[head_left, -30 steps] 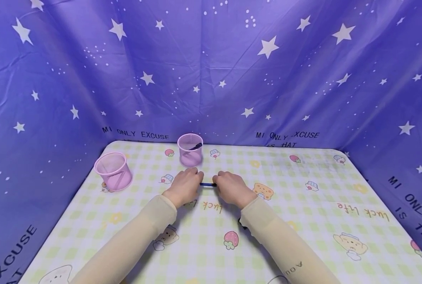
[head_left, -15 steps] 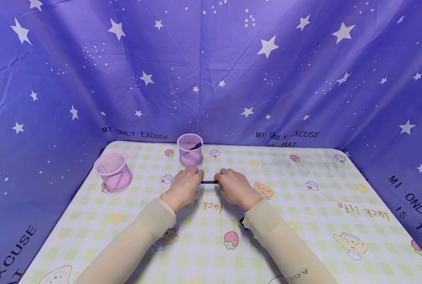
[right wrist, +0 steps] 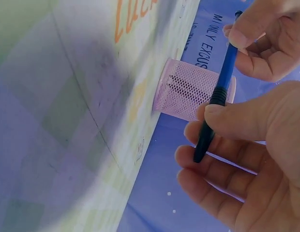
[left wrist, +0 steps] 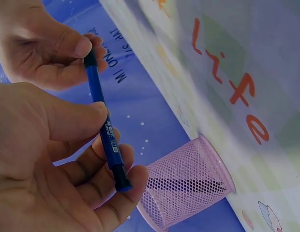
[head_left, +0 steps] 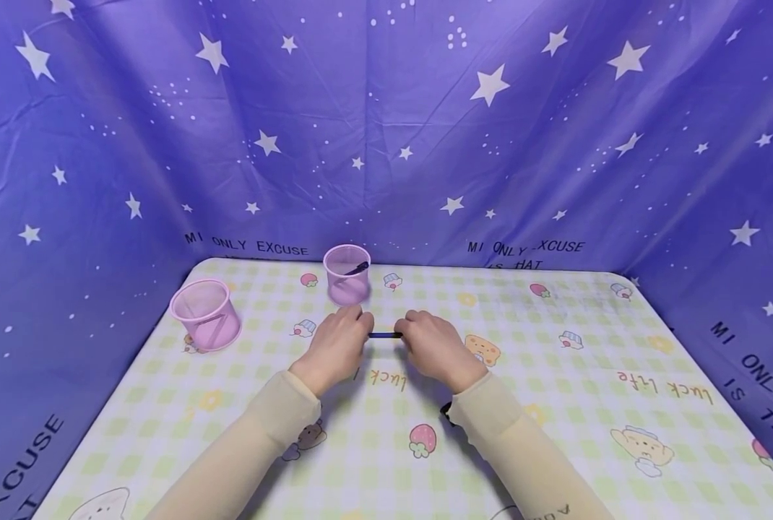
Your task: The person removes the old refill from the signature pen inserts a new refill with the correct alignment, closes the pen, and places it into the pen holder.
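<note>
A blue pen [head_left: 384, 335] with a black ribbed grip is held level above the table in the head view. My left hand [head_left: 337, 343] pinches its push-button end between thumb and fingers, and white print shows on the barrel [left wrist: 106, 125] in the left wrist view. With thumb and fingertips, my right hand [head_left: 437, 348] pinches the black grip [right wrist: 217, 96]. The dark tip points down past the right thumb in the right wrist view. Just beyond my left hand stands a pink mesh pen cup [head_left: 349, 289] with a dark pen [head_left: 358, 269] leaning inside.
Another pink mesh cup [head_left: 207, 325] stands at the left of the table, with no pen showing in it. A green checked cloth [head_left: 555, 383] with cartoon prints covers the table. Purple star-patterned curtains [head_left: 373, 108] close off the back and sides.
My right hand has shifted a little to the right, so slightly more of the pen shows between the hands. Both hands keep their pinch; the cups stay put.
</note>
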### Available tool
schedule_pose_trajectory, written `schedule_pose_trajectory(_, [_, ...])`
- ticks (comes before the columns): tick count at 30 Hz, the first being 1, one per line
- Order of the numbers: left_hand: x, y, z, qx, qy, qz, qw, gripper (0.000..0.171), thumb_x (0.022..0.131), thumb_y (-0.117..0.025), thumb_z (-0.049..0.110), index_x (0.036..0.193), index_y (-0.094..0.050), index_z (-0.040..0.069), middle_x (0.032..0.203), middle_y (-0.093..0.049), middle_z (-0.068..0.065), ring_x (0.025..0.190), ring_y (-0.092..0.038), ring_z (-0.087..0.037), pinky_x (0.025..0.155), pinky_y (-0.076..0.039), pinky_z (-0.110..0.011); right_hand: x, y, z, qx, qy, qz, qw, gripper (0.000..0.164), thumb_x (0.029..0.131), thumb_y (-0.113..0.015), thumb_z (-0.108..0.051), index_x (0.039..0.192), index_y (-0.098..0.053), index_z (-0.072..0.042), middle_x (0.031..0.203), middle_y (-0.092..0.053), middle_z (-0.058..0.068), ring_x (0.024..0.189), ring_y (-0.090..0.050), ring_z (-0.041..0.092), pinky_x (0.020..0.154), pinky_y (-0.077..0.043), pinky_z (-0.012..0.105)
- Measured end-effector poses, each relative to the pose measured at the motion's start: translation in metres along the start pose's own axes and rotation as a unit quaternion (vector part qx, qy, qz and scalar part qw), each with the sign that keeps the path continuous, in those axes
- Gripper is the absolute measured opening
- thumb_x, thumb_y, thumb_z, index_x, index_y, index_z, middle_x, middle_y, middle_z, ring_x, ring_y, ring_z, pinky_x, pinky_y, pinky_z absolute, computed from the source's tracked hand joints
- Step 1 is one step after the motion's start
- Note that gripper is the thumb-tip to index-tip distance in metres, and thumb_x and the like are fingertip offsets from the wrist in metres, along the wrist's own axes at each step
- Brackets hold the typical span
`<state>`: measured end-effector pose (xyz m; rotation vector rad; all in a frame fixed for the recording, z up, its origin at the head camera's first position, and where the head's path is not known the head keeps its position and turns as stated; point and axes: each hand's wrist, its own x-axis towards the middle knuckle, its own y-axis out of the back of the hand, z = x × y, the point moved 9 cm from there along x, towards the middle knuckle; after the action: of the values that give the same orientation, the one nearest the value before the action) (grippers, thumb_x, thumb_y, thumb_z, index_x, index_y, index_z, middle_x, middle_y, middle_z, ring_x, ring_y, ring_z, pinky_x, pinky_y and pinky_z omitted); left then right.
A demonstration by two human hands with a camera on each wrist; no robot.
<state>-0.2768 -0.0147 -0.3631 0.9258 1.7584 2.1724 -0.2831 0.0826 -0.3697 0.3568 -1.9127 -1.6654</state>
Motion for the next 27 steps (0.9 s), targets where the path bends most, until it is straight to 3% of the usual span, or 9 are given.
schedule_pose_trajectory(5, [0.0, 0.003, -0.002, -0.029, 0.007, 0.027, 0.9992, 0.011, 0.082, -0.07, 0.005, 0.086, -0.061, 0.009, 0.079, -0.048, -0.001, 0.074, -0.05, -0.021, 0.065, -0.042, -0.034, -0.003, 0.004, 0.003, -0.001, -0.007, 0.016, 1.0, 0.012, 0.083, -0.067, -0.005, 0.092, -0.07, -0.012, 0.082, -0.058, 0.001, 0.075, -0.059, 0.019, 0.064, -0.049, 0.034])
schedule_pose_trajectory(12, [-0.002, 0.005, -0.006, -0.061, 0.017, 0.04, 0.9972, 0.018, 0.078, -0.076, 0.008, 0.091, -0.064, 0.009, 0.08, -0.05, 0.0, 0.077, -0.053, -0.022, 0.068, -0.043, -0.035, -0.007, 0.007, 0.007, 0.024, -0.017, 0.022, 0.999, 0.013, 0.084, -0.067, -0.004, 0.093, -0.071, -0.013, 0.083, -0.059, 0.0, 0.078, -0.059, 0.018, 0.067, -0.05, 0.034])
schedule_pose_trajectory(27, [-0.007, 0.004, -0.004, -0.071, 0.011, 0.053, 0.996, 0.018, 0.075, -0.078, 0.005, 0.088, -0.067, 0.012, 0.079, -0.055, 0.0, 0.076, -0.055, -0.022, 0.069, -0.044, -0.037, -0.013, 0.005, 0.005, 0.04, -0.015, 0.031, 0.999, 0.013, 0.084, -0.067, -0.003, 0.093, -0.07, -0.012, 0.082, -0.058, -0.001, 0.076, -0.059, 0.017, 0.066, -0.05, 0.032])
